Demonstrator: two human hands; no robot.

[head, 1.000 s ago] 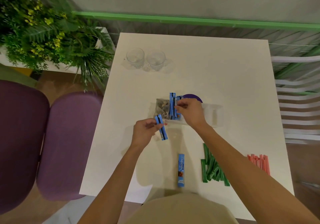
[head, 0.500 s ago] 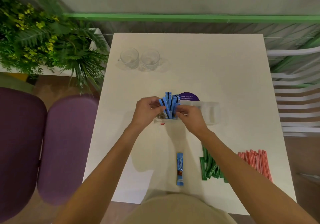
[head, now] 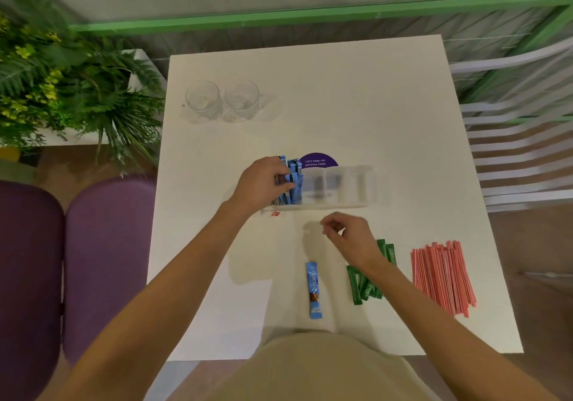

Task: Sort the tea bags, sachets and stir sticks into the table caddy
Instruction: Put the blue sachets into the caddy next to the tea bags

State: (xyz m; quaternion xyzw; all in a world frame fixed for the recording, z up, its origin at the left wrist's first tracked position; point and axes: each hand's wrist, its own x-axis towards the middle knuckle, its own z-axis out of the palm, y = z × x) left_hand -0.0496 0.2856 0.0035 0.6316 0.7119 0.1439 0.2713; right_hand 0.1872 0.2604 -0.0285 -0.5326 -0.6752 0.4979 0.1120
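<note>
Head view: left grip [head: 263, 183] pinches blue sachets [head: 294, 183] in caddy [head: 341, 187]; right grip [head: 350, 239] slack, empty; lone sachet [head: 313, 289] reads "Nescafé".

The caddy [head: 338, 186] is placed in the middle of the tabletop [head: 341, 106] with a bundle of sachets [head: 293, 183] stood near its left end, two glasses [head: 203, 99] are set behind it to the left, and before it a single sachet [head: 313, 290], a heap of sachets [head: 366, 289] and stir sticks [head: 441, 276] are laid left to right.
</note>
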